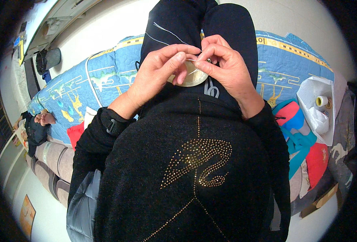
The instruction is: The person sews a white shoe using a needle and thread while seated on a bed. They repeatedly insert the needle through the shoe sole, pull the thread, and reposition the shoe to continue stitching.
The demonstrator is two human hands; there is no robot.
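Observation:
My left hand [162, 66] and my right hand [229, 66] meet above my lap, fingertips almost touching. Between them runs a thin white thread [191, 60], pinched by the thumb and forefinger of each hand. Loose white strands [170, 32] trail away past the left fingers over my dark trousers [178, 18]. Beneath the hands, a round cream-coloured piece [192, 82] rests on my lap, partly covered by the fingers; its exact kind I cannot make out. Whether a needle or other tiny item sits in the right fingertips is too small to tell.
Around my legs spreads a blue patterned quilt [122, 74] on a sofa. To the right stands a white box [307, 86] with a thread-like roll [320, 101], beside teal and pink cloth [293, 117]. At far left lies another person [35, 131]; a dark bin [54, 57] stands beyond.

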